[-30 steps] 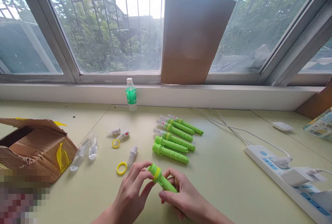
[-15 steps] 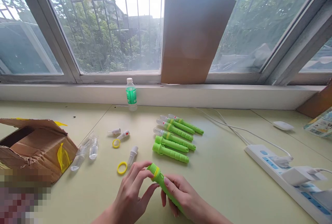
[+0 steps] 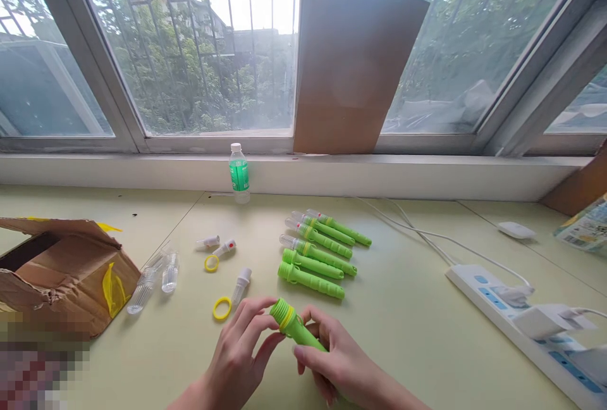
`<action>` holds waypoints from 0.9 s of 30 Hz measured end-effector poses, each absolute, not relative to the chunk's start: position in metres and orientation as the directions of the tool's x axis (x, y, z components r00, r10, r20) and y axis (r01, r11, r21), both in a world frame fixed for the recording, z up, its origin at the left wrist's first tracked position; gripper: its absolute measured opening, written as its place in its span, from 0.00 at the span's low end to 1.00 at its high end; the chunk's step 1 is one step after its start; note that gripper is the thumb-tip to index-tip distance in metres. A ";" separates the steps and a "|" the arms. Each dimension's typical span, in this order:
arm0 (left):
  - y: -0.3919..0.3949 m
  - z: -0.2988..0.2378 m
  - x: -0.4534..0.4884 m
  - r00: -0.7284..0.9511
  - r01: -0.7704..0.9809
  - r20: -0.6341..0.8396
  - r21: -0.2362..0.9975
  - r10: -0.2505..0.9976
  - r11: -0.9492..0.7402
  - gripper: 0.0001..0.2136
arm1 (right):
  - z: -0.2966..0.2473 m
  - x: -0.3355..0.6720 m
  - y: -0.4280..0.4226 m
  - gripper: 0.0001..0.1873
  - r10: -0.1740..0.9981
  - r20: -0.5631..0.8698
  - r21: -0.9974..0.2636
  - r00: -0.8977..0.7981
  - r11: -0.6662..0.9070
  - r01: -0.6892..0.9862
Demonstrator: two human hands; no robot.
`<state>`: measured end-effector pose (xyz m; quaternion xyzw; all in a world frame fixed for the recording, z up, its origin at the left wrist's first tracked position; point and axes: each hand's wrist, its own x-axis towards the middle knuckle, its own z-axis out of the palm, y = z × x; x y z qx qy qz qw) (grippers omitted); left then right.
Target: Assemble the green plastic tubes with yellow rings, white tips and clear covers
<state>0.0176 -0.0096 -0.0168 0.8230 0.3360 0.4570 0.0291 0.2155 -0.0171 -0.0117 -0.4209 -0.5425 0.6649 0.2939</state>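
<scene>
A green plastic handle [image 3: 301,333] with a screw-threaded top slants up to the left between my hands. Around its neck, just under the thread, sits a yellow ring [image 3: 287,317]. My left hand [image 3: 239,350] pinches the handle near this ring with fingertips and thumb. Lower down, my right hand [image 3: 340,353] wraps the grip part, its thumb lying along the front. Beyond them lie several similar green handles [image 3: 310,280] in a row, some topped with clear tubes [image 3: 288,242]. A loose yellow ring [image 3: 222,309] and a white-capped clear piece [image 3: 241,283] lie by my left hand.
Further left are another yellow ring [image 3: 211,263], small white-and-clear pieces [image 3: 224,248], ribbed clear tubes [image 3: 142,290] and an open cardboard box [image 3: 76,277]. A bottle [image 3: 239,173] stands near the sill. On the right, a power strip [image 3: 497,309] trails cables.
My right hand's thumb has shifted down the handle, exposing more of its neck. The handle has turned slightly, and my left fingertips stay by the ring.
</scene>
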 end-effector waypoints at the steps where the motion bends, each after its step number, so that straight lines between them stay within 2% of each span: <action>1: -0.010 -0.017 0.017 0.356 0.529 0.732 0.355 0.581 -0.771 0.09 | -0.012 0.215 -0.017 0.15 0.849 -0.229 -0.971 -0.476 -0.231 0.056; 10: -0.014 -0.014 0.015 0.387 0.535 0.684 0.380 0.618 -0.755 0.11 | -0.010 0.212 -0.020 0.24 0.830 -0.132 -0.989 -0.543 -0.145 0.018; 16: -0.010 -0.014 0.016 0.376 0.530 0.719 0.349 0.584 -0.772 0.10 | -0.013 0.214 -0.019 0.24 0.830 -0.165 -0.985 -0.532 -0.166 0.047; 21: -0.010 -0.015 0.018 0.367 0.520 0.737 0.343 0.567 -0.782 0.09 | -0.013 0.217 -0.017 0.19 0.822 -0.254 -0.965 -0.510 -0.249 0.079; 27: -0.009 -0.016 0.018 0.355 0.517 0.747 0.344 0.562 -0.784 0.09 | -0.012 0.216 -0.015 0.13 0.843 -0.270 -0.960 -0.466 -0.274 0.059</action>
